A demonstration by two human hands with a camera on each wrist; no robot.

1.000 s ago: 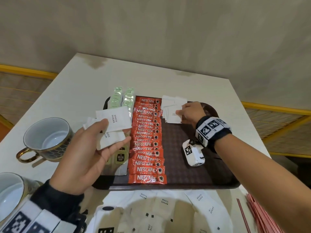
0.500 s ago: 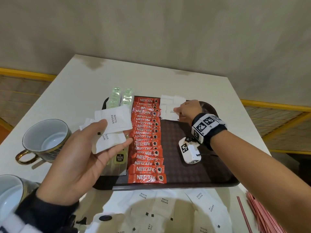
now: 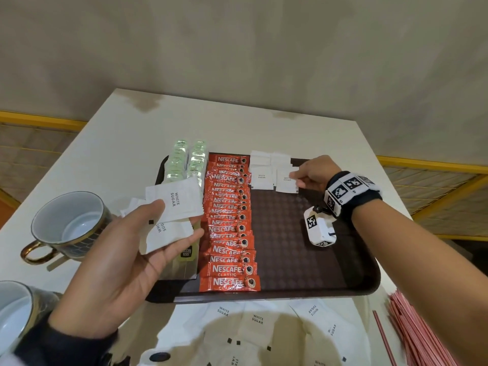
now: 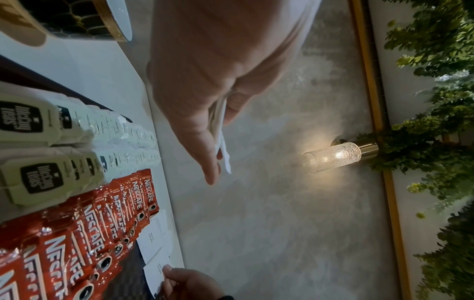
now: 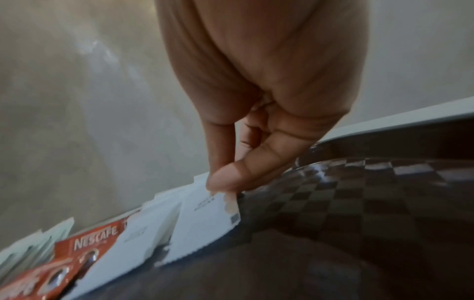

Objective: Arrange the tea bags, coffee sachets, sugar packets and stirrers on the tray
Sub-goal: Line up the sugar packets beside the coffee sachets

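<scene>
A dark brown tray (image 3: 303, 260) holds two rows of tea bags (image 3: 184, 165), a column of red Nescafe sachets (image 3: 228, 220) and white sugar packets (image 3: 261, 177) at its far end. My left hand (image 3: 126, 249) hovers over the tray's left side and holds a fan of white sugar packets (image 3: 175, 202) between thumb and fingers. My right hand (image 3: 309, 175) pinches the right edge of one sugar packet (image 3: 286, 180) lying at the tray's far end; thumb and finger (image 5: 225, 180) clamp its corner (image 5: 205, 219).
Loose sugar packets (image 3: 256, 318) lie on the table in front of the tray. Red stirrers (image 3: 422, 339) are heaped at the near right. Two grey cups (image 3: 68, 223) stand at the left. The tray's right half is bare.
My right hand has shifted slightly right and toward me with the packet it pinches, setting it beside the other sugar packets. The left hand keeps its fan of packets, little moved.
</scene>
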